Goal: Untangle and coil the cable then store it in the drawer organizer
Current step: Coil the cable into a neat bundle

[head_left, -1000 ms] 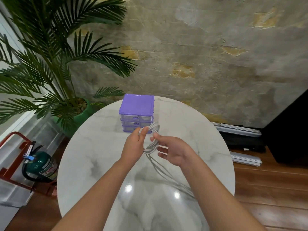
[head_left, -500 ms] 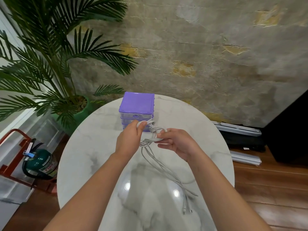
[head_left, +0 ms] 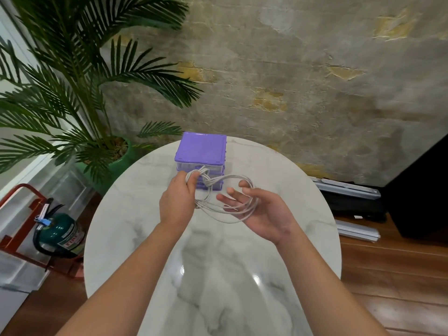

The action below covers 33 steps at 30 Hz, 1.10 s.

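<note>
Cable (head_left: 219, 206), pale grey, hangs in several loose loops between the two hands, above the table (head_left: 126, 229). Left hand (head_left: 178, 202) has its fingers curled round one end of the bundle, where the strands bunch and cross into a small knot-like twist just right of its fingertips. From there the loops sweep out to the right hand (head_left: 261, 215), which is palm up with its fingers spread and nearly straight; the loops pass around those fingers (head_left: 228, 198) and drape across them, so this hand carries the cable rather than clasping it. Whether the thumb presses on any strand cannot be told.

Just beyond the left hand's knuckles stands the organizer (head_left: 201, 151), a small purple unit with clear drawers stacked in front. All its drawers look pushed in, though the lower ones are partly hidden behind the cable and fingers. The cable's upper loop crosses in front of the drawers; whether it touches them cannot be told.

Both forearms reach in over the round marble table. Far to the left of the left arm, on the floor, sit a palm (head_left: 72, 81) in a green pot and a green extinguisher (head_left: 60, 235) in a red stand. Off to the right of the right arm, grey rails (head_left: 349, 187) lie on the wooden floor by the wall.
</note>
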Each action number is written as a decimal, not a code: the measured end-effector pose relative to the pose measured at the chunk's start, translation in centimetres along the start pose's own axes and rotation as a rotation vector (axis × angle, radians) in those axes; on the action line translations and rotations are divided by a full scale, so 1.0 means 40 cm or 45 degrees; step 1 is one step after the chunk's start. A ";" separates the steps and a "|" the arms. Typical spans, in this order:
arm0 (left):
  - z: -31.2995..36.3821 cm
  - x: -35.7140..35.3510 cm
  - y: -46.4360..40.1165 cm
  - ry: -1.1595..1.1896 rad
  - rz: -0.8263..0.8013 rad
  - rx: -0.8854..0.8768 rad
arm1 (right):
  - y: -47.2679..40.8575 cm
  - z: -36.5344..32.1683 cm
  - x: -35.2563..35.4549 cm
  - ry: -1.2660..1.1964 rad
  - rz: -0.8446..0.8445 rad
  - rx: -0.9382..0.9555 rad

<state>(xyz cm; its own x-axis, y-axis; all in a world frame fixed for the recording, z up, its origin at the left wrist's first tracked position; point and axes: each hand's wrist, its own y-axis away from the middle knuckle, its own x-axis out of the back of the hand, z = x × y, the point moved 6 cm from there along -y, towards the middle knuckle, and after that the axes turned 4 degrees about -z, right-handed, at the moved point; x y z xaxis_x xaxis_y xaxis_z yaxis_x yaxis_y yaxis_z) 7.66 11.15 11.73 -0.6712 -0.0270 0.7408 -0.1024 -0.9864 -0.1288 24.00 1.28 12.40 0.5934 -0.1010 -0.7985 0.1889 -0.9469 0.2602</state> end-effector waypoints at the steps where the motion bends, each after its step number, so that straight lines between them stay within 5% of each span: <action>1: -0.004 0.002 -0.002 0.015 0.009 0.025 | -0.003 0.009 -0.003 0.036 -0.018 0.015; 11: -0.071 0.031 0.014 -0.131 0.001 0.030 | 0.026 -0.091 0.120 1.257 0.569 -0.117; 15: -0.056 0.011 0.028 0.038 0.037 0.073 | 0.038 -0.060 0.163 0.825 0.948 0.058; 19: -0.045 0.008 0.027 0.204 0.103 0.110 | 0.017 0.056 0.178 0.216 0.793 -0.074; 22: -0.059 0.017 0.014 0.163 0.112 0.099 | 0.012 0.051 0.174 0.180 0.702 -0.107; 28: -0.088 0.068 -0.015 -0.068 0.100 0.056 | 0.044 -0.064 0.244 1.673 0.898 -0.247; 33: -0.073 0.069 -0.015 -0.004 0.121 0.062 | 0.034 -0.022 0.273 1.951 0.879 -0.143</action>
<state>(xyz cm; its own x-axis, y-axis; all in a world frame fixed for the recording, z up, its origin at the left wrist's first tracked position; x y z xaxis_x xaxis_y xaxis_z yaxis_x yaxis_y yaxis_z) 3.73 12.16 11.94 -0.6736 -0.1213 0.7290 -0.0026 -0.9860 -0.1665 31.41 -0.83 4.52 0.7307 -0.0251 0.6822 -0.4018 -0.8237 0.4001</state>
